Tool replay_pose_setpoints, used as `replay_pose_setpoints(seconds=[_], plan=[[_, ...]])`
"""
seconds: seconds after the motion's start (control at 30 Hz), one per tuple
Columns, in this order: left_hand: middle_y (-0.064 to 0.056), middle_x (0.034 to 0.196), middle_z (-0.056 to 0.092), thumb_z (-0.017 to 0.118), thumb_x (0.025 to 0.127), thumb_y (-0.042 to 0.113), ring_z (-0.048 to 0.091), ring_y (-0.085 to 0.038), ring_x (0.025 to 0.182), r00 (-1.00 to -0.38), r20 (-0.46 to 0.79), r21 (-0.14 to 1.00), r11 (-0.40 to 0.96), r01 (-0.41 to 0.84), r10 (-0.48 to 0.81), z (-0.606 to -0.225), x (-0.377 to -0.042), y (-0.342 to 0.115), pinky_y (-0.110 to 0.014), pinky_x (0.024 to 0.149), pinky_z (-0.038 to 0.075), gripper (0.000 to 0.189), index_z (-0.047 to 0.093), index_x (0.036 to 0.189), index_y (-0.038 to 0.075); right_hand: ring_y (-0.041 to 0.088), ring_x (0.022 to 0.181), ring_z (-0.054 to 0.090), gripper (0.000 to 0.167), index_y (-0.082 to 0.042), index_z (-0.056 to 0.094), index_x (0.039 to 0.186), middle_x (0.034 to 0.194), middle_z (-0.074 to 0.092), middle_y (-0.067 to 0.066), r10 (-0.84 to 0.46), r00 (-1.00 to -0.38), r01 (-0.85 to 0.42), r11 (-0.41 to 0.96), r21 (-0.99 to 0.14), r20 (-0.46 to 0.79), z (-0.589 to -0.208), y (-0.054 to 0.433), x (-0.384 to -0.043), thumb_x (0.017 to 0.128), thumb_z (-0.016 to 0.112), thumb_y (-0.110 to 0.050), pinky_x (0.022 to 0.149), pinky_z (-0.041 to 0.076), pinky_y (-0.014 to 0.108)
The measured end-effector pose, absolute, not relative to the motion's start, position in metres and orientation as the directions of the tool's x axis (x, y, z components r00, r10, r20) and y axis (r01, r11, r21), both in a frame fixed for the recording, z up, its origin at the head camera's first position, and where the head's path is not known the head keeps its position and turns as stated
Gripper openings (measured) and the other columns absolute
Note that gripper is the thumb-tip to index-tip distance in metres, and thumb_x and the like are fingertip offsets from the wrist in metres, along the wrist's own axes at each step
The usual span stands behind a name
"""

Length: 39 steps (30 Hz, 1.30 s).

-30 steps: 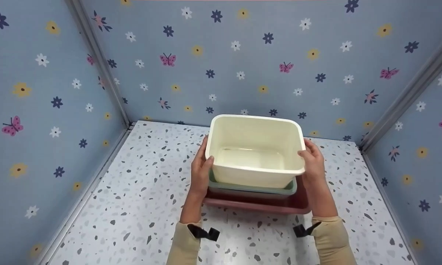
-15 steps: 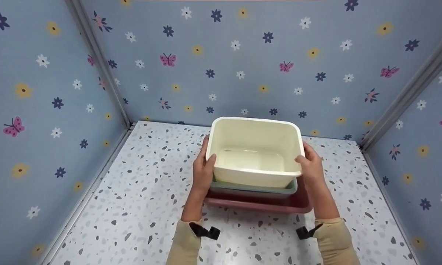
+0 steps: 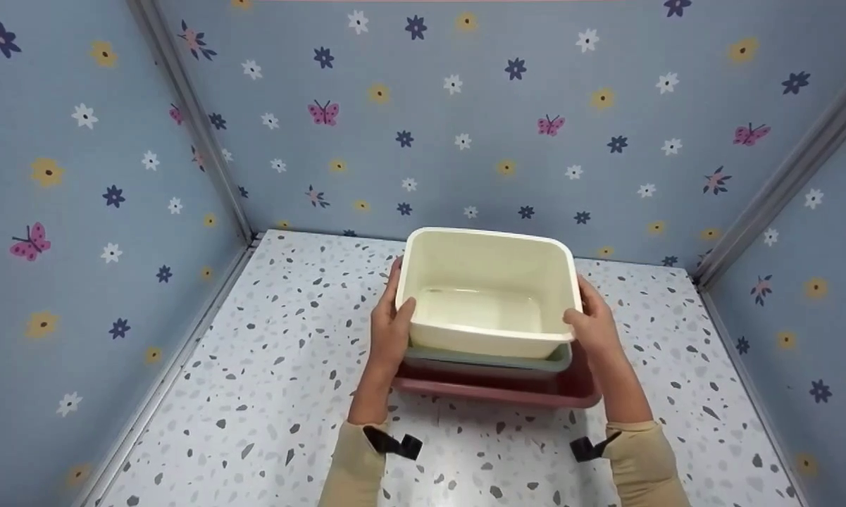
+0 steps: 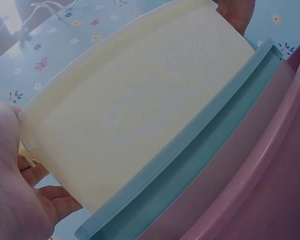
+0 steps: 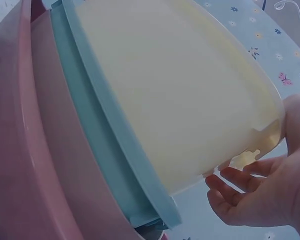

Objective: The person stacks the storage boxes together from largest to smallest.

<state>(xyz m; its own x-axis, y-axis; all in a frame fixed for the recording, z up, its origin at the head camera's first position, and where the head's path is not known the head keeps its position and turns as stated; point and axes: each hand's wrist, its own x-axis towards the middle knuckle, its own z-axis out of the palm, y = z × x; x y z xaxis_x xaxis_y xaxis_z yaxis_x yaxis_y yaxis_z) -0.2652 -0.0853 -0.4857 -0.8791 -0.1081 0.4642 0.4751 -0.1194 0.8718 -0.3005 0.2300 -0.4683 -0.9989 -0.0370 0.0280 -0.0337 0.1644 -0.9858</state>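
Note:
A cream plastic storage bin (image 3: 486,338) is held at its two short ends, its open top tilted toward the head camera. My left hand (image 3: 391,331) grips the left end, thumb at the front corner of the rim and fingers along the outside. On the opposite end, my right hand (image 3: 595,324) holds the rim with its thumb over the edge; its fingers lie under the rim in the right wrist view. The cream bin's lower part sits inside a teal bin (image 4: 185,135), which in turn stands in a larger dark pink bin (image 3: 493,393). The inside of the cream bin is bare.
The bins stand on a white speckled tabletop (image 3: 275,338). Blue flowered panels rise at the back (image 3: 479,176) and on both sides, joined by grey metal posts (image 3: 190,120). Black wrist straps with small cameras (image 3: 408,446) are on both forearms.
The cream bin's rim has come down a little toward the teal bin, both hands moving down with it. The teal and pink bins stay nested; the head view shifts slightly.

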Motion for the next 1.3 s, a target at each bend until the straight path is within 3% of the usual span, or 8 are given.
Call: replay_pose_setpoints(seconds=[0.07,0.3,0.57,0.8,1.03,1.2,1.3], plan=[[-0.011,0.158,0.019,0.046,0.097,-0.003,0.018,-0.032,0.144,-0.89,0.442,0.884,-0.117,0.453,-0.11,-0.485,-0.265,-0.085,-0.038,0.112,0.024,0.059,0.021,0.15,-0.004,0.03,0.131,0.04,0.08,-0.01,0.02,0.156,0.155,0.029,0.014,-0.03,-0.999,-0.026,0.167,-0.986,0.022,-0.47,0.23,-0.301,0.082,0.044,0.008,0.094,0.043,0.035],[-0.022,0.153,0.028,0.052,0.094,-0.001,0.031,-0.03,0.139,-0.931,0.334,0.93,-0.11,0.352,-0.149,-0.491,-0.268,-0.087,-0.044,0.107,0.032,0.056,0.03,0.145,-0.011,0.027,0.135,0.036,0.076,-0.007,0.021,0.155,0.154,0.031,0.015,0.008,-1.0,-0.022,0.148,-0.989,0.024,-0.478,0.229,-0.303,0.084,0.043,0.008,0.104,0.036,0.044],[-0.007,0.152,0.036,0.051,0.093,-0.001,0.037,-0.019,0.136,-0.943,0.276,0.943,-0.137,0.303,-0.184,-0.512,-0.287,-0.088,-0.035,0.105,0.037,0.056,0.037,0.147,0.0,0.024,0.137,0.033,0.076,-0.01,0.023,0.155,0.156,0.029,0.011,0.009,-1.0,-0.026,0.172,-0.985,0.028,-0.479,0.229,-0.303,0.084,0.044,0.007,0.107,0.033,0.043],[-0.018,0.152,0.033,0.048,0.091,-0.004,0.038,-0.027,0.135,-0.942,0.286,0.947,-0.096,0.306,-0.178,-0.501,-0.278,-0.089,-0.045,0.104,0.036,0.056,0.034,0.146,-0.007,0.026,0.133,0.038,0.075,-0.011,0.027,0.154,0.153,0.033,0.012,0.007,-0.999,-0.03,0.182,-0.983,0.032,-0.485,0.228,-0.302,0.083,0.045,0.008,0.104,0.036,0.044],[-0.021,0.143,0.043,0.043,0.089,-0.009,0.047,-0.027,0.128,-0.921,0.294,0.956,0.074,0.285,-0.254,-0.493,-0.265,-0.085,-0.035,0.091,0.048,0.052,0.042,0.14,-0.009,0.029,0.132,0.04,0.074,-0.008,0.031,0.153,0.151,0.036,0.015,0.039,-0.999,-0.024,0.245,-0.969,0.035,-0.493,0.224,-0.301,0.083,0.047,0.009,0.104,0.036,0.043],[-0.016,0.141,0.047,0.045,0.086,-0.007,0.048,-0.022,0.126,-0.922,0.273,0.962,0.067,0.264,-0.274,-0.504,-0.273,-0.088,-0.026,0.084,0.047,0.053,0.046,0.139,-0.006,0.031,0.124,0.046,0.073,-0.005,0.033,0.151,0.145,0.043,0.019,0.06,-0.998,-0.005,0.289,-0.957,0.024,-0.496,0.224,-0.304,0.081,0.049,0.008,0.098,0.04,0.041],[-0.018,0.141,0.047,0.045,0.086,-0.009,0.049,-0.026,0.126,-0.934,0.245,0.969,0.045,0.241,-0.261,-0.495,-0.267,-0.089,-0.026,0.084,0.047,0.053,0.046,0.138,-0.008,0.03,0.123,0.047,0.073,-0.004,0.034,0.15,0.144,0.044,0.02,0.066,-0.998,0.006,0.3,-0.954,0.014,-0.498,0.224,-0.305,0.08,0.05,0.008,0.098,0.04,0.04]])
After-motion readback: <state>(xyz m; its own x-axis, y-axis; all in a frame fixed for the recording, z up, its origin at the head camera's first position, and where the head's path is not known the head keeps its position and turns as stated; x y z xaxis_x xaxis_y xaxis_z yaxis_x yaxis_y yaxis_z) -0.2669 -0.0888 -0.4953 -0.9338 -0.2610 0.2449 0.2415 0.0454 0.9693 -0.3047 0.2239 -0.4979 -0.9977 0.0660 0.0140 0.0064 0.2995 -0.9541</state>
